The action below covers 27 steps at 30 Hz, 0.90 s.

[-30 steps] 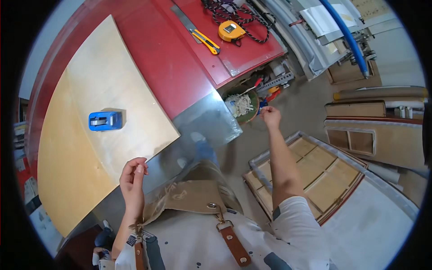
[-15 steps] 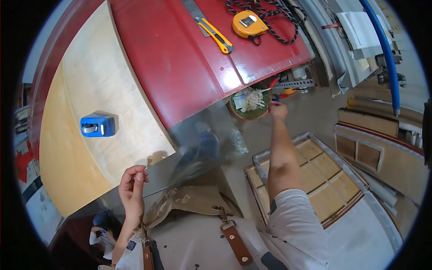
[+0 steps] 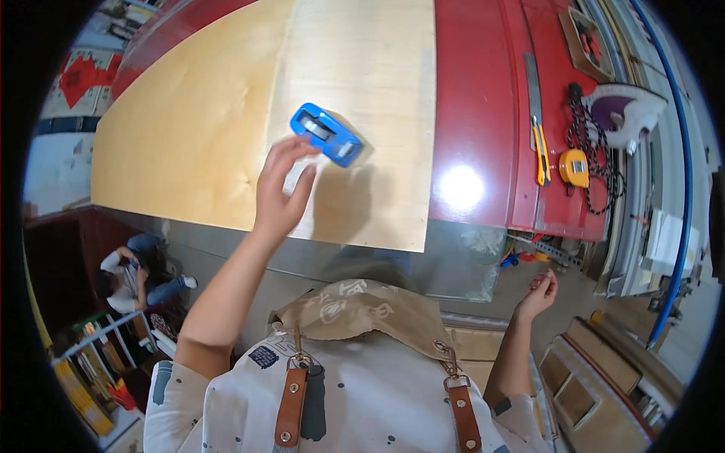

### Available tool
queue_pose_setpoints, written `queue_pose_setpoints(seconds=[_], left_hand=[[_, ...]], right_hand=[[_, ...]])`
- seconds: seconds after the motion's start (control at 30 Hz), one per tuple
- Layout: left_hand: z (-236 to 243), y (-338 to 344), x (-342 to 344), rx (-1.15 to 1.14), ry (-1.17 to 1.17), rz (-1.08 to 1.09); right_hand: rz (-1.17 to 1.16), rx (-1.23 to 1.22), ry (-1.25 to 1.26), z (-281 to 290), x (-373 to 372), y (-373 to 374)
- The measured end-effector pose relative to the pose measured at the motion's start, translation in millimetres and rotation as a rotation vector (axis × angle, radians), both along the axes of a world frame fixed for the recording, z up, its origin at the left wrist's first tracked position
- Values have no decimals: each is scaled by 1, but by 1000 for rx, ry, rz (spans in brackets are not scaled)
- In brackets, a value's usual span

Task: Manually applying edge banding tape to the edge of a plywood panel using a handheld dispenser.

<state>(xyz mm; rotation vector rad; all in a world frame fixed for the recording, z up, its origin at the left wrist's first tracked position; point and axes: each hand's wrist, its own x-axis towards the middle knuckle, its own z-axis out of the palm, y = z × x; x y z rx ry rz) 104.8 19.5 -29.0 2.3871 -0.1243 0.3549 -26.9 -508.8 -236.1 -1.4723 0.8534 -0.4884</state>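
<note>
A blue tape dispenser [image 3: 328, 134] with a roll in its top lies slantwise on a pale plywood sheet [image 3: 204, 143]. My left hand [image 3: 283, 185] reaches over the sheet with thumb and fingers apart. Its fingertips are at the near left end of the dispenser; whether they touch it I cannot tell. My right hand [image 3: 538, 294] hangs off the near right corner of the red table [image 3: 476, 113], its fingers curled together. Anything inside those fingers is hidden or too small to make out.
Right of the plywood lie a steel ruler [image 3: 534, 83], a yellow utility knife [image 3: 541, 155], a yellow tape measure [image 3: 574, 167], a black cord [image 3: 596, 143] and a clothes iron [image 3: 623, 113]. A glass sheet [image 3: 453, 264] overhangs the near edge. Another person [image 3: 136, 275] sits at the left.
The view has swung left. My right hand has drawn back from the waste bin below the table. My left hand has moved forward to the tape dispenser, and its fingers have spread.
</note>
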Motion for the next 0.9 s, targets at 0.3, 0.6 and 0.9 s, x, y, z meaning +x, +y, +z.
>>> queue_pose_setpoints(seconds=[0.3, 0.6, 0.9], left_hand=[[-40, 30, 77, -105, 215, -214], [-33, 34, 75, -153, 193, -237], [-30, 32, 76, -201, 236, -208]], right_hand=[[1153, -192, -161, 180, 185, 251], [1579, -466, 100, 185, 251, 355], [1561, -399, 67, 184, 247, 356]])
